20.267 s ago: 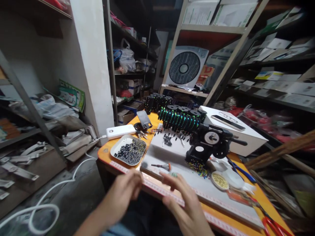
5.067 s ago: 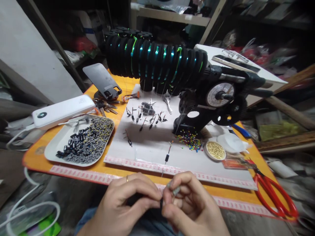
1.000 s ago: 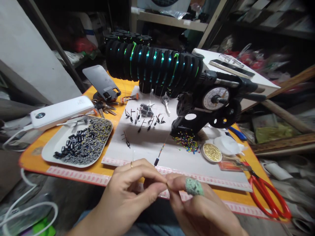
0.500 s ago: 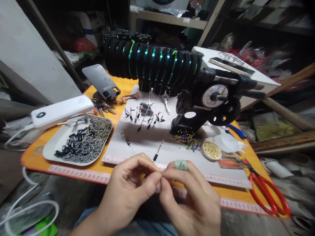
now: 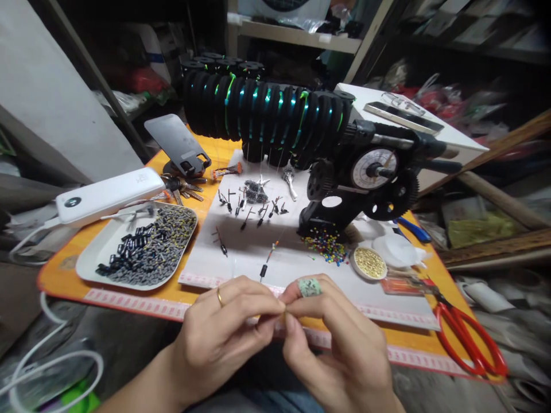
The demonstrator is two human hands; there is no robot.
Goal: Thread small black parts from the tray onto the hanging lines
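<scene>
My left hand (image 5: 235, 324), with a gold ring, and my right hand (image 5: 331, 330), with green tape round one finger, meet fingertip to fingertip at the table's front edge. Both are closed in a pinch. A thin fishing line (image 5: 282, 234) comes down taut from the spool machine (image 5: 267, 109), carrying small orange beads (image 5: 273, 246) and a black cylindrical piece (image 5: 263, 271), and runs behind my left fingers. Whatever tiny piece lies between the fingertips is hidden. Beyond my hands, several similar black pieces with stems (image 5: 245, 221) lie on the white board (image 5: 206, 252).
To the left stand a tray (image 5: 81, 267) of grey and black parts, a white power bank (image 5: 109, 195) and a phone-like device (image 5: 176, 143). Right of centre are coloured beads (image 5: 327, 246), a dish of gold beads (image 5: 369, 263) and red-handled scissors (image 5: 469, 338) at the edge.
My left hand has turned over, so its back and ring now show. The black piece and beads on the line have shifted left. The right fingers remain pinched.
</scene>
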